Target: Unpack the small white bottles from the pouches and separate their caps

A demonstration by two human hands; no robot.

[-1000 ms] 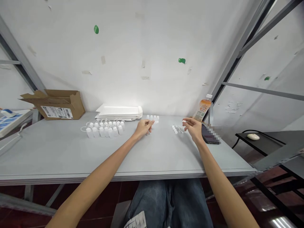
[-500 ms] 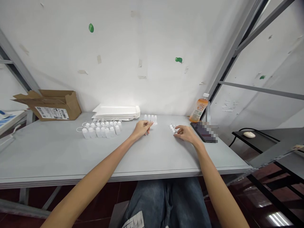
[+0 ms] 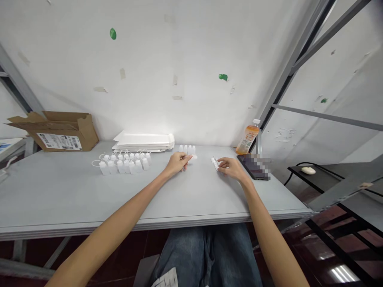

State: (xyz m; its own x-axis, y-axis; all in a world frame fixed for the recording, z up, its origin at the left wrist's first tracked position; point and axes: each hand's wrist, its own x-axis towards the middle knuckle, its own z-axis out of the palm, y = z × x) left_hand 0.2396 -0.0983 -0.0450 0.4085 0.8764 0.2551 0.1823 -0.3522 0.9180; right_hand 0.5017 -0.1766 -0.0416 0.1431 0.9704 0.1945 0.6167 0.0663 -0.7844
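My left hand point(image 3: 178, 162) is closed in a pinch on a small clear-white piece point(image 3: 194, 157) at the middle of the table. Just behind it stand several small white bottles point(image 3: 187, 150) in a row. My right hand point(image 3: 230, 167) has its fingertips at a cluster of small white caps point(image 3: 214, 162) lying on the table; whether it grips one is too small to tell. Left of my hands, several white bottles with looped caps point(image 3: 127, 166) stand in rows.
White flat sheets or trays point(image 3: 143, 141) lie against the wall. An open cardboard box point(image 3: 62, 133) is at the back left. An orange drink bottle point(image 3: 247, 138) and a dark phone point(image 3: 253, 166) are on the right. A mouse point(image 3: 308, 170) rests on a lower black shelf.
The view has shifted slightly, moving most things a little left. My right fingers have changed position slightly at the caps. My left hand keeps its pinch.
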